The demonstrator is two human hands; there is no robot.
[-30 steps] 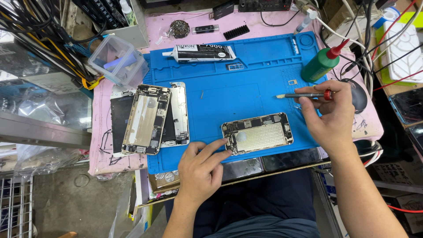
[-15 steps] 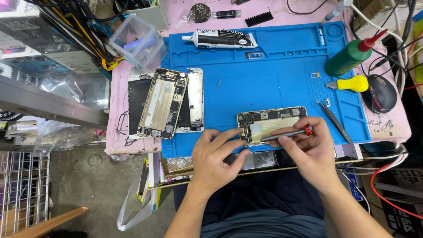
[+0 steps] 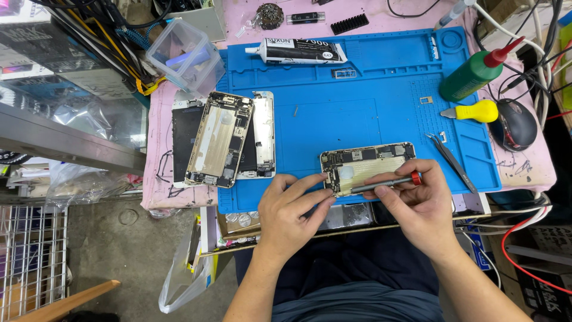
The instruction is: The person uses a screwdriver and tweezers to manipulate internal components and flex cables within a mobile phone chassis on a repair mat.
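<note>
Two hands work at one opened phone housing (image 3: 367, 167), which lies flat at the near edge of the blue silicone repair mat (image 3: 381, 89), its bare circuit boards and metal plate facing up. The left hand (image 3: 286, 211) pinches the housing's near-left corner between thumb and fingertips, steadying it. The right hand (image 3: 420, 206) is closed around a slim screwdriver (image 3: 384, 182) with a red cap, the shaft lying almost flat across the housing with its tip toward the left end. The housing looks light, thin and stiff, yet fragile; I judge it best held by its metal rim at the corners, never on the exposed boards, and it may slide on the mat if pressed sideways. At the left, two more opened phone bodies (image 3: 221, 138) lie stacked on the mat's edge, over what looks like one dark screen panel. Far along the mat lies one white adhesive tube (image 3: 298, 52). To the right stand one green squeeze bottle (image 3: 471, 74) and one yellow-handled tool (image 3: 476, 111), with one pair of tweezers (image 3: 451, 160) near the right hand and one computer mouse (image 3: 513, 123) beyond.
</note>
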